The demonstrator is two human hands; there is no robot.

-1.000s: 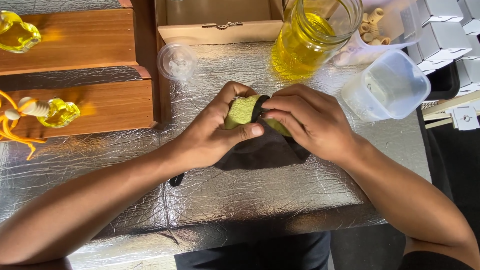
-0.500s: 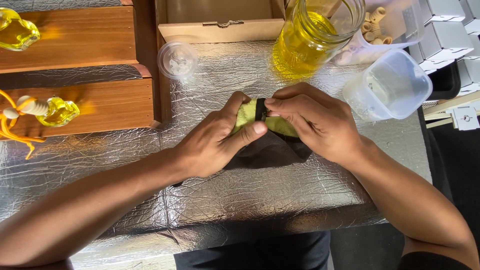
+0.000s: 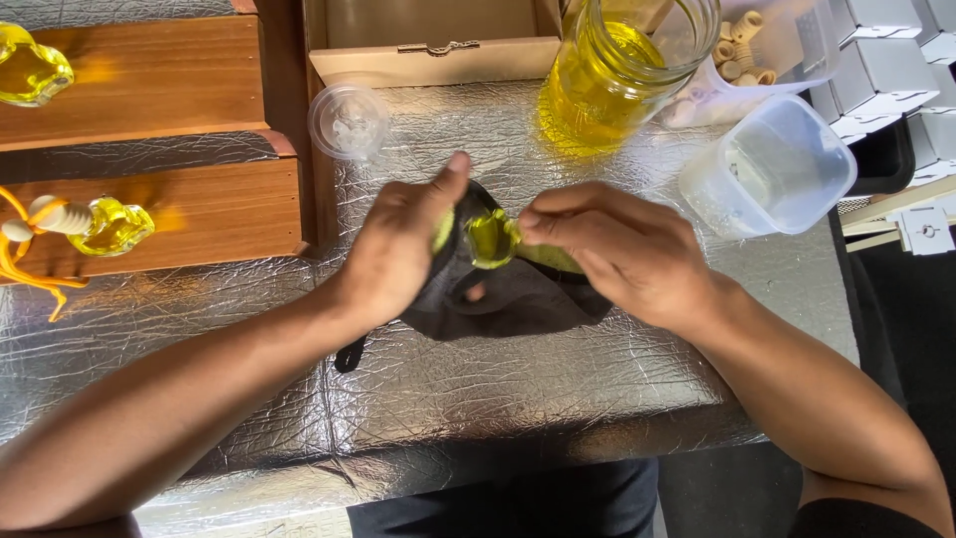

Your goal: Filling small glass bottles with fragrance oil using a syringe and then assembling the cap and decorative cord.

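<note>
Spreading under everything, the crinkled silver foil-covered surface carries the work, with two brown wooden blocks at the far left and a large clear glass jar of yellow liquid at the far middle. A translucent plastic tub stands to the right of the jar, well apart from the hands. Near the middle lies a dark grey crumpled cloth, and both hands meet just above it. The left hand comes in from the left, its fingers curled and thumb raised, gripping the cloth's upper edge against the small glass bottle of yellow-green liquid. The right hand comes from the right, its fingertips pressed together on the bottle's right side. So the bottle sits between the two hands, touching both, its long axis running roughly left to right; neither hand is clearly nearer. A small round clear plastic lid lies beyond the left hand.
</note>
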